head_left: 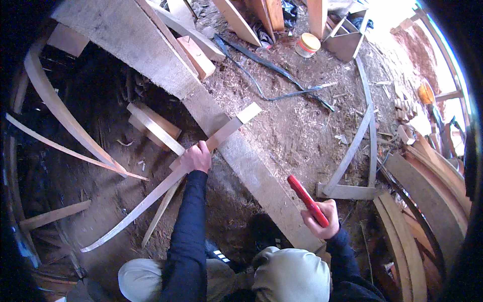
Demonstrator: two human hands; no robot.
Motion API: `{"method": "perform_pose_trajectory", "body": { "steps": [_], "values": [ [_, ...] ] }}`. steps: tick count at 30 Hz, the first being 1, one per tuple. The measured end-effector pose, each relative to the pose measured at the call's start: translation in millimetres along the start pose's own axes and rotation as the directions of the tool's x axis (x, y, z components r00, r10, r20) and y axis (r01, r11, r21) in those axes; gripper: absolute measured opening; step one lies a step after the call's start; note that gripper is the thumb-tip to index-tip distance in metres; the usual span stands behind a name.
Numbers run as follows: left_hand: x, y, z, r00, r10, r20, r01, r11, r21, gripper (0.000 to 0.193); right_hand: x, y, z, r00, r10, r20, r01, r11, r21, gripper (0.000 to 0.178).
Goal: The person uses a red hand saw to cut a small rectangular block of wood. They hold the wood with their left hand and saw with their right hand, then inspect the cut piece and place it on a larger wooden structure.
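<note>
My left hand [195,158] is closed around a wooden frame where its pieces meet, pressing near the edge of a long plank [251,168]. One straight arm of the wooden frame [229,132] lies across the plank, its end pale. A curved strip [136,211] runs from beneath my hand toward the lower left, and another strip [156,130] runs to the upper left. How the pieces join is hidden by my fingers. To the right of the plank, my right hand [324,219] grips a slim red tool [303,195], pointing up and left; its exact kind is unclear.
Curved wooden slats [65,108] lie at the left, and stacked curved boards [427,201] at the right. A narrow wooden frame [370,131] rests on the shaving-strewn ground. Farther off stand a yellow-lidded jar [307,45] and a dark strap [276,70].
</note>
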State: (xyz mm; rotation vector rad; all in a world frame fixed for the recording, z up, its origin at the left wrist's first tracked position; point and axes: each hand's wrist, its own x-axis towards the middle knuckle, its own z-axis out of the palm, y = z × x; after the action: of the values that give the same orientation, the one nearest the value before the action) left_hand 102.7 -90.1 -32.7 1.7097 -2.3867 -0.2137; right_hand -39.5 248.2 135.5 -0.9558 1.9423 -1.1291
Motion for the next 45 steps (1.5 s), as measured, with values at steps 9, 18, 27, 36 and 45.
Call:
{"method": "perform_pose_trajectory", "body": {
  "steps": [9,18,27,36,45],
  "values": [
    [-4,-2,-3,1.0,-0.007,0.002,0.007,1.0,0.011,0.051,-6,-5,-7,0.999,-0.05,-0.006,0.05,0.999,-0.016,0.023],
    [-10,5,-9,0.997,0.0,0.083,0.0,1.0,0.005,0.053,18,63,32,0.989,-0.148,-0.017,0.148,0.989,-0.018,0.009],
    [-22,-5,5,0.991,0.058,0.117,-0.065,0.996,0.053,0.053,58,31,39,0.995,-0.087,-0.042,0.09,0.994,0.065,0.01],
    [-22,11,0,0.998,0.056,-0.021,-0.056,0.998,-0.002,0.049,86,46,64,0.985,-0.146,-0.088,0.142,0.988,-0.052,0.02],
    [-23,0,6,0.999,0.014,-0.042,-0.016,0.998,-0.055,0.049,26,27,22,0.961,0.015,-0.277,-0.012,1.0,0.012,0.016]
  ]
}}
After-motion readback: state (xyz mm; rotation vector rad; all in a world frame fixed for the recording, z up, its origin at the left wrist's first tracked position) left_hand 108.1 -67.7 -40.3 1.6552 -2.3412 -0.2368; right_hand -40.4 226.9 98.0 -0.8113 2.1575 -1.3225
